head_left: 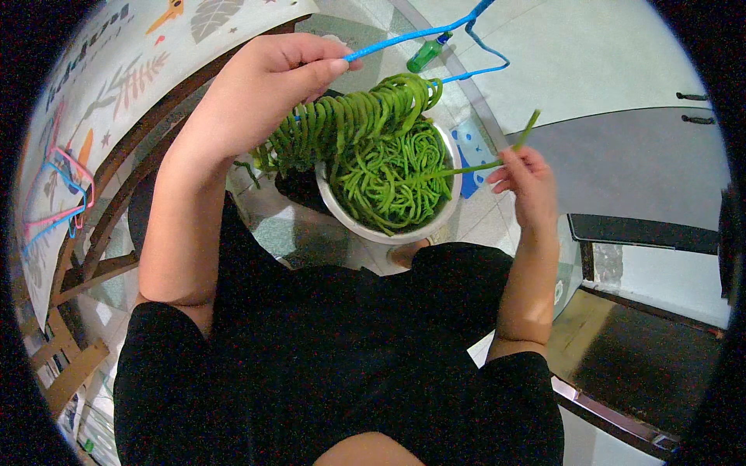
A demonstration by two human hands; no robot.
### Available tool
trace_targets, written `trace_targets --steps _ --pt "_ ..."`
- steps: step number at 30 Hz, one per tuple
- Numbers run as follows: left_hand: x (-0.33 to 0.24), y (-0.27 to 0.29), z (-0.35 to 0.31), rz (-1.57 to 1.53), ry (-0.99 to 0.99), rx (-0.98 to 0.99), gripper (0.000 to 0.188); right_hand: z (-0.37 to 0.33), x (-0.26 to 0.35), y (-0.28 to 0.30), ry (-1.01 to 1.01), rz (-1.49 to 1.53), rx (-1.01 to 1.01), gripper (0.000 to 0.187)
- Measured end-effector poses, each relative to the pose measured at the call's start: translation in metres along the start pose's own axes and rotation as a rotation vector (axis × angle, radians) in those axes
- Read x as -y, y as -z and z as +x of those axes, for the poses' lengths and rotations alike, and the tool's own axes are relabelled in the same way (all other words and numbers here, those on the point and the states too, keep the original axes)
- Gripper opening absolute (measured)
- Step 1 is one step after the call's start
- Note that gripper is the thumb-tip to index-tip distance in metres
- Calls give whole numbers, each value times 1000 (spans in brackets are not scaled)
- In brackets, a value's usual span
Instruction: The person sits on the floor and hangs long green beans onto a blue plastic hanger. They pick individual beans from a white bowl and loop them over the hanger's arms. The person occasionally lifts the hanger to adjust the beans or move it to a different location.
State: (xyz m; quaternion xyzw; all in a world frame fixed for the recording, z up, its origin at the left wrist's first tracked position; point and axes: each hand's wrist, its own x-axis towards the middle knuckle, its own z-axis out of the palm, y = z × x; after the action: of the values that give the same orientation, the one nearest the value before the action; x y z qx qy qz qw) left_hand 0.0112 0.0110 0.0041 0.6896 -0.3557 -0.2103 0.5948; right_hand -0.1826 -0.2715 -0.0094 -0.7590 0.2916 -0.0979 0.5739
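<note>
My left hand is closed on a blue clothes hanger, held out over the bowl. Many turns of long green beans hang in a row along the hanger's lower bar. Below them sits a pale round bowl heaped with tangled long beans. On the right, my right hand pinches a single long bean. It stretches left to the bowl, and its tip sticks up past my fingers. Where its other end lies among the beans I cannot tell.
A green bottle is beyond the hanger. Right of the bowl lies a blue patterned piece. Pink and blue hangers hang by the printed tablecloth at left. A dark-seated chair stands at right.
</note>
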Motion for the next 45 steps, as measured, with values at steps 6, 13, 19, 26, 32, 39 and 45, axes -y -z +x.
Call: trace_targets --steps 6,13,19,26,32,39,45 --pt "0 -2 0 -24 30 31 21 -7 49 5 555 379 -293 15" --pt "1 -7 -2 1 -23 60 19 22 45 -21 798 292 -180 15" --pt "-1 -12 -4 20 -49 78 20 51 11 -63 805 174 -22 19" --pt "-7 -14 -3 -10 -35 128 20 99 5 -79 753 -562 -41 19" --pt "-9 -12 -2 -8 -4 90 20 110 13 -66 569 -523 261 28" --pt "1 -4 -5 37 -32 41 20 56 0 -36 523 -211 147 17" --pt "-2 -5 -2 4 1 34 21 46 -117 -45 152 -914 268 27"
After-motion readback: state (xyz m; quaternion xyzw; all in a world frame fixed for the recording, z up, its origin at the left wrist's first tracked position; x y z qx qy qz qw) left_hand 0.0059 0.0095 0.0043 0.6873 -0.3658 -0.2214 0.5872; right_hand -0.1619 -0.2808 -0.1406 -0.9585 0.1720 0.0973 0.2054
